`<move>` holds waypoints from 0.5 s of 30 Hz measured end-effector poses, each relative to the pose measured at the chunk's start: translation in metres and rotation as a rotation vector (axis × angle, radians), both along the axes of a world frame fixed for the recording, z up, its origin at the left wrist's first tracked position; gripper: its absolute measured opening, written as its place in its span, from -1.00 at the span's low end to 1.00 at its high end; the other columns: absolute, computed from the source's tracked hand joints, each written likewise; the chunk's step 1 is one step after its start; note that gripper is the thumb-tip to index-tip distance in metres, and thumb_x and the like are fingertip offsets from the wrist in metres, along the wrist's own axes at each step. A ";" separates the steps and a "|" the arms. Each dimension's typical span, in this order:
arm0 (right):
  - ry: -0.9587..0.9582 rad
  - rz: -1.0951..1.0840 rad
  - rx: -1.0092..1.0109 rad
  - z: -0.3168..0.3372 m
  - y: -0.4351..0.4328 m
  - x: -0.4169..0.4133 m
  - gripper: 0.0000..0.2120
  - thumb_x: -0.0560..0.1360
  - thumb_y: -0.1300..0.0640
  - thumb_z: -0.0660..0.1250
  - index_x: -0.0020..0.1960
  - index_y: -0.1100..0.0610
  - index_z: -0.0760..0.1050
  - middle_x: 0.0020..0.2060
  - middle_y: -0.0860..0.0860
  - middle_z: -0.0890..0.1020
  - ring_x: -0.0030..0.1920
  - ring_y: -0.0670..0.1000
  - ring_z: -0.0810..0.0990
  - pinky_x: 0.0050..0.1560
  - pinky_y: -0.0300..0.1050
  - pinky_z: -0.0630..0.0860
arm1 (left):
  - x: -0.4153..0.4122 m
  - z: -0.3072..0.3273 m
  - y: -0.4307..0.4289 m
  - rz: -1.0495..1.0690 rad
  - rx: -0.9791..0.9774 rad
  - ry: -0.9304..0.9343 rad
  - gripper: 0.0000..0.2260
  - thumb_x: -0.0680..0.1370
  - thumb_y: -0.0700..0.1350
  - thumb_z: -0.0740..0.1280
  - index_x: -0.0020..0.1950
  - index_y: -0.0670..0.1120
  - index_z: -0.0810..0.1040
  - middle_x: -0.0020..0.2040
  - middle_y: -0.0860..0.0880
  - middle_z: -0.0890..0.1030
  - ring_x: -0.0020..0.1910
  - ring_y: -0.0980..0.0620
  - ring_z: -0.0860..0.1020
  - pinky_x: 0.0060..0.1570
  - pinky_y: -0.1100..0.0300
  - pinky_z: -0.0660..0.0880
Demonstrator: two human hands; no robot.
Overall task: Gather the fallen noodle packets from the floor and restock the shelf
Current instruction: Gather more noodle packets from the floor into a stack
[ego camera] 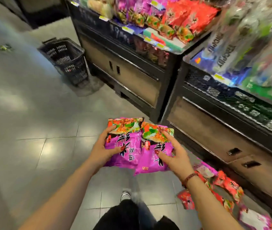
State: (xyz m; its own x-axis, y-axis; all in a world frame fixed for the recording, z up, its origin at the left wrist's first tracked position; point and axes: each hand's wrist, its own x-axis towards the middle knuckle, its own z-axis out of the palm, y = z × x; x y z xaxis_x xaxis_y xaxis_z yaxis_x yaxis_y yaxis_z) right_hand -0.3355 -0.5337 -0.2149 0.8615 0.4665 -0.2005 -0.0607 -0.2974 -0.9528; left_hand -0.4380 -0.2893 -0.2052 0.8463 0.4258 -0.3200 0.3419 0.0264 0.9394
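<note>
Nearest, a shoe [125, 195] and dark trousers show at the bottom edge on the tiled floor [32, 146]. To the right, beside the cabinet base, red packets [226, 188] and a pale pink one [254, 220] lie scattered on the floor, not yet gathered.

Above them both hands carry two purple packets [138, 145] held side by side, their edges overlapping in the middle. The left hand [105, 146] grasps the left packet with thumb on top and fingers round its outer edge; the right hand [176, 156], with a bead bracelet [190, 177] at the wrist, grasps the right one the same way. Each grip is clenched on its own packet, clear of the floor.

Farther on, the shelf [165, 47] holds rows of purple and red packets standing on end, picture side out. A black basket [65, 62] stands on the floor at the shelf's left end.

The step in hand looks like carrying the pair up to the shelf. To do it well, keep the packets flat and together, squeeze lightly so the noodles do not crack, aim for the purple row rather than the red, and slide them in upright, matching the facing of their neighbours. Motion blur hides the exact gap available.
</note>
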 end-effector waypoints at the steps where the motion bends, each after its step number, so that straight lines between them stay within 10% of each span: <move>1: -0.016 0.018 0.008 0.002 0.022 0.005 -0.35 0.40 0.33 0.47 0.34 -0.17 0.37 0.29 0.01 0.53 0.24 -0.02 0.56 0.29 0.04 0.47 | 0.000 0.000 0.019 0.037 0.000 -0.011 -0.29 0.29 -0.24 0.60 0.32 0.22 0.45 0.26 0.05 0.55 0.14 0.02 0.61 0.13 0.02 0.57; 7: -0.042 0.131 -0.022 0.007 0.130 0.034 -0.35 0.30 0.02 0.49 0.29 -0.40 0.37 0.28 -0.03 0.51 0.21 0.00 0.56 0.18 0.14 0.54 | -0.003 -0.003 0.104 0.227 0.011 -0.044 -0.36 0.37 -0.34 0.53 0.29 0.19 0.44 0.24 0.04 0.54 0.09 0.06 0.61 0.02 0.12 0.61; 15: -0.009 0.353 -0.082 -0.004 0.268 0.111 -0.34 0.43 0.14 0.46 0.10 -0.60 0.30 0.27 0.00 0.46 0.15 0.00 0.59 -0.01 0.09 0.64 | 0.028 -0.007 0.197 0.470 -0.023 -0.034 -0.42 0.44 -0.36 0.46 0.30 0.13 0.41 0.23 0.03 0.47 0.01 0.16 0.58 -0.25 0.29 0.59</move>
State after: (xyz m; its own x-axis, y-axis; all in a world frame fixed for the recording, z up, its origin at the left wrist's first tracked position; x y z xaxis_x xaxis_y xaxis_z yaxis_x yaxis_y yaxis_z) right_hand -0.2243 -0.2662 -0.2193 0.6522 0.7181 -0.2429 0.0670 -0.3738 -0.9251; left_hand -0.4100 -0.0923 -0.2123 0.5735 0.7586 -0.3093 0.2572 0.1918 0.9471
